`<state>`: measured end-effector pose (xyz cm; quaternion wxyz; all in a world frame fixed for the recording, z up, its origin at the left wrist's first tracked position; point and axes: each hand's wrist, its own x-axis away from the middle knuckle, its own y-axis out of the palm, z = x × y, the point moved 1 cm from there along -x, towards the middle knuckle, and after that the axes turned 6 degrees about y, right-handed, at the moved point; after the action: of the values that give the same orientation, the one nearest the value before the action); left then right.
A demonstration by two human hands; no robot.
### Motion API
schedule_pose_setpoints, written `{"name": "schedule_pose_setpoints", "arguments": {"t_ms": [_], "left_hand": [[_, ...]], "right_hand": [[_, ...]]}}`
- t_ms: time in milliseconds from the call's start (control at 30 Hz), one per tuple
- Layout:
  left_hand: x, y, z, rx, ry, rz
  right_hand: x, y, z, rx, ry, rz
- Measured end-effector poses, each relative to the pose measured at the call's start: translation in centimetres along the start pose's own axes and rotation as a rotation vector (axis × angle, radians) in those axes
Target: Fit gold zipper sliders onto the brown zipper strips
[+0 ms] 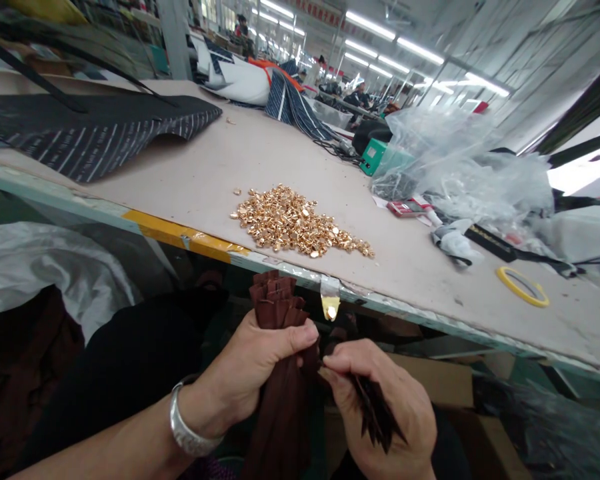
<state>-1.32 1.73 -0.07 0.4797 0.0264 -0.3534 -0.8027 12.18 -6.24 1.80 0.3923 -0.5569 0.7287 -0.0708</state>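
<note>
My left hand (253,363) is closed round a thick bundle of dark brown fabric strips (280,300), whose ends stick up above the thumb and whose lengths hang down below. Close on its right, my right hand (387,407) is closed too, with a few dark brown strips (373,410) gathered in the palm. Thumb and forefinger of that hand pinch together beside the bundle; what lies between their tips is too small to make out. On the table beyond both hands lies a heap of small shiny gold metal pieces (300,223).
The table (180,167) has a taped front edge just beyond my hands. A black patterned sheet (105,133) lies left. At the right are a yellow tape roll (523,287), clear plastic bags (460,160) and a green box (374,157). A cardboard box (435,381) sits below.
</note>
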Motion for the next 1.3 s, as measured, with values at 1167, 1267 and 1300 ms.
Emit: {"name": "schedule_pose_setpoints", "arguments": {"t_ms": [1167,1267,1300], "left_hand": [[-1.1,1.5,1.4,-0.061,-0.05,-0.079],[-1.1,1.5,1.6,-0.065,-0.024,-0.044],[-1.2,1.5,1.6,-0.073,-0.015,-0.035]], "right_hand": [[-1.8,1.4,1.1,-0.973,0.992,0.047],[-1.9,1.4,1.0,-0.994,1.001,0.052],[-1.9,1.4,1.0,-0.993,1.005,0.054]]}}
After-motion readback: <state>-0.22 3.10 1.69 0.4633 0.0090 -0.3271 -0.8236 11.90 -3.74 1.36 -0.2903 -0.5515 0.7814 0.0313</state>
